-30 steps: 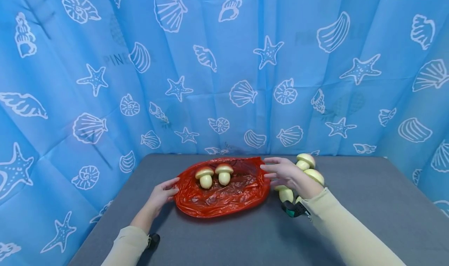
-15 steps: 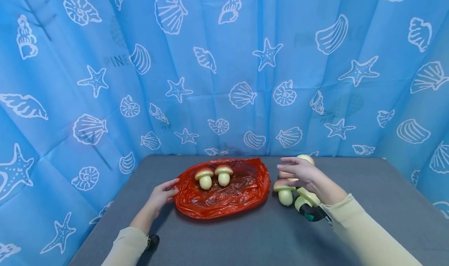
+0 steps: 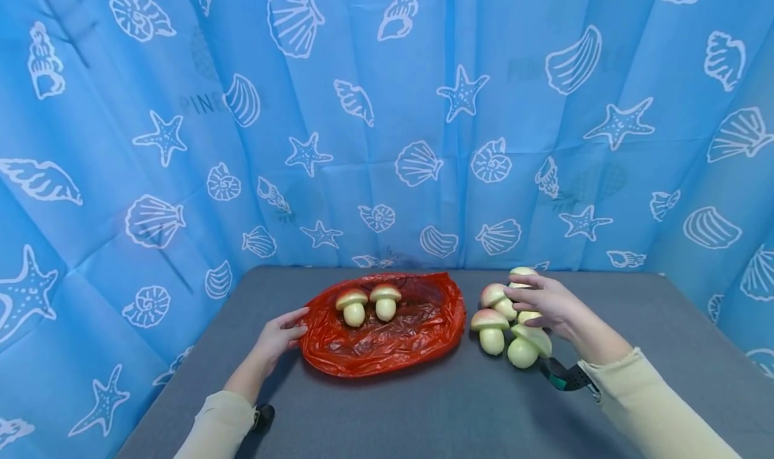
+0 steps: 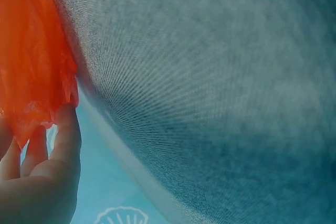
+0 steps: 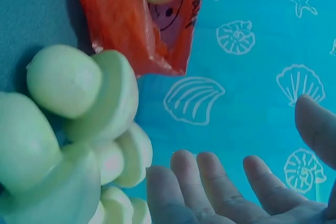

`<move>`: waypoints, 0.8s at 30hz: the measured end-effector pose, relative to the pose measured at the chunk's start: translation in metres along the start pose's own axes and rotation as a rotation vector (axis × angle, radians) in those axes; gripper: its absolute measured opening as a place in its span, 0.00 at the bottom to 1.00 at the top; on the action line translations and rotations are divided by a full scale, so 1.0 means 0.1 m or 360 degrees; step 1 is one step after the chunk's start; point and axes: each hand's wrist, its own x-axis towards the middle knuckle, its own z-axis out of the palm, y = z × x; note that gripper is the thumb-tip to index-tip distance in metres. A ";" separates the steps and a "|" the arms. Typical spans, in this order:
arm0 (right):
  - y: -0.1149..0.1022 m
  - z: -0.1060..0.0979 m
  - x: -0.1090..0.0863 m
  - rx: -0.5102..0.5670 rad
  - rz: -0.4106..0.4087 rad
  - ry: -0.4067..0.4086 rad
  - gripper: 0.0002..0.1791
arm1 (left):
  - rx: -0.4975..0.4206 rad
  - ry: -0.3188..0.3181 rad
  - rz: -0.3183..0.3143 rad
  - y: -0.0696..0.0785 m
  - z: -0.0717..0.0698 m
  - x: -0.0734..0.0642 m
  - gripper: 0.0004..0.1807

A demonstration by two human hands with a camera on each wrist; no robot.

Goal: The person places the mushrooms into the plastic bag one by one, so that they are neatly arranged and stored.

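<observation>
A red plastic bag (image 3: 375, 351) lies spread on the grey table with its mouth wide. Two toy mushrooms (image 3: 385, 303), with reddish-yellow caps and pale stems, rest in it side by side. At the bag's left rim, my left hand (image 3: 275, 341) holds the edge; the left wrist view shows its fingertips against the red film (image 4: 39, 51). My right hand (image 3: 559, 311) hovers with spread fingers at the right side of a cluster of several more toy mushrooms (image 3: 491, 335). Nothing is in its grasp, and it hides part of the cluster.
The grey table (image 3: 393, 412) ends at a blue curtain (image 3: 387, 109) printed with shells and starfish. The mushroom cluster stands close to the bag's right rim. Dark straps (image 3: 568, 375) sit at both wrists.
My right hand has left the bag's right rim and moved right to the mushroom cluster, uncovering more of it. My left hand, the bag and its two mushrooms have stayed in place.
</observation>
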 end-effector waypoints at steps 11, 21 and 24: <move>0.19 -0.23 -0.06 -0.0051 0.0067 0.0103 0.43 | -0.0003 -0.0006 -0.0006 -0.01 -0.01 0.00 0.25; 0.40 -0.36 -0.08 -0.0023 0.0158 0.0054 0.45 | 0.0011 -0.0001 0.0008 -0.03 -0.01 0.00 0.25; 0.49 -0.36 -0.06 0.0020 0.0184 0.0052 0.44 | 0.0011 0.0000 0.0008 -0.03 -0.01 0.01 0.25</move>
